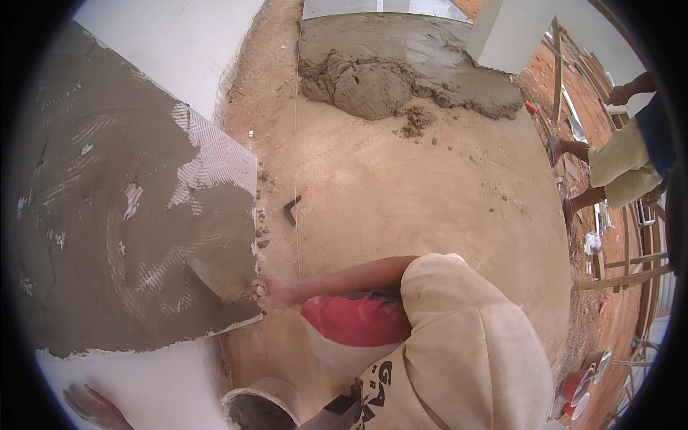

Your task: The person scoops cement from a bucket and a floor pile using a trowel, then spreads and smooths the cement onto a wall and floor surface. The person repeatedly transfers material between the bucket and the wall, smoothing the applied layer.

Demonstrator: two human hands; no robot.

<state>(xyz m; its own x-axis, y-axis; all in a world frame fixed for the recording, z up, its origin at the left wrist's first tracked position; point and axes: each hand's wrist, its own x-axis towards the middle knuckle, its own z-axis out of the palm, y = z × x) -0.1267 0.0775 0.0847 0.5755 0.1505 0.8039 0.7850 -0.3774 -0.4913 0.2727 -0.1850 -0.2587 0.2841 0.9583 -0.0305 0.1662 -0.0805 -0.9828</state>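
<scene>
Hands apart: my right hand (272,292) is closed round the trowel (223,278) at the edge of the grey mortar (93,229); my left hand (97,405) spreads, fingers loose, over the white slab (158,376), contact unclear. For an even coat, I'd keep blade tilt and pressure steady. My right forearm reaches leftward.

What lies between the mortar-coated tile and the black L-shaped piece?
In the head view, a strip of brownish ground with small dark lumps separates the mortar-coated tile from the black L-shaped piece.
</scene>
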